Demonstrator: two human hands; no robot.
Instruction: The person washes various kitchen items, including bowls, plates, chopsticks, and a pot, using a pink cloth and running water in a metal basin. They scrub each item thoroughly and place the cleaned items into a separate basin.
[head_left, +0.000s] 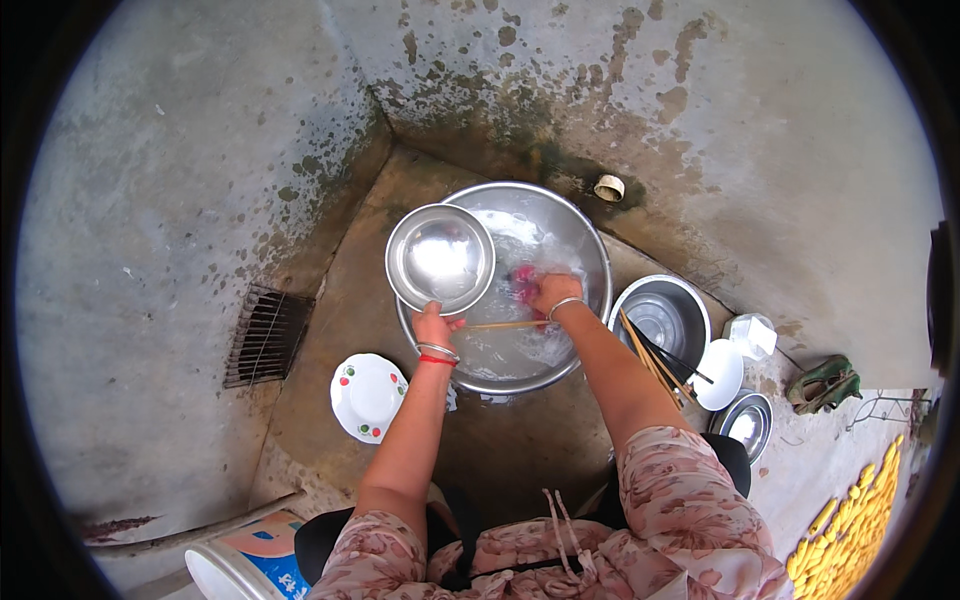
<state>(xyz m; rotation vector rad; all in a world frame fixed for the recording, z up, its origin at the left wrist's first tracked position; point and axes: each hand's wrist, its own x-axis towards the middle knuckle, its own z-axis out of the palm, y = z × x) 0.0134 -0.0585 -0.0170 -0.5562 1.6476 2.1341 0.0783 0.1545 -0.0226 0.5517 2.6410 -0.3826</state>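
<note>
My left hand (436, 328) grips the near rim of a shiny stainless steel bowl (440, 259), tilted so its inside faces me. The bowl is above the left part of a large metal basin (602, 255) of cloudy, sudsy water. My right hand (559, 292) is low over the water in the basin, closed on a pink cloth or scrubber (525, 283); motion and splashing blur it. A single wooden chopstick (499, 325) lies across the water between my hands. Its right end is near my right wrist.
A metal pot (701, 315) with wooden and black chopsticks (654, 356) leaning on it stands to the right. White bowl (718, 375), steel bowls (750, 427) and a clear plastic container (750, 335) sit nearby. A patterned plate (367, 397) lies left, near a floor-level grate (266, 335).
</note>
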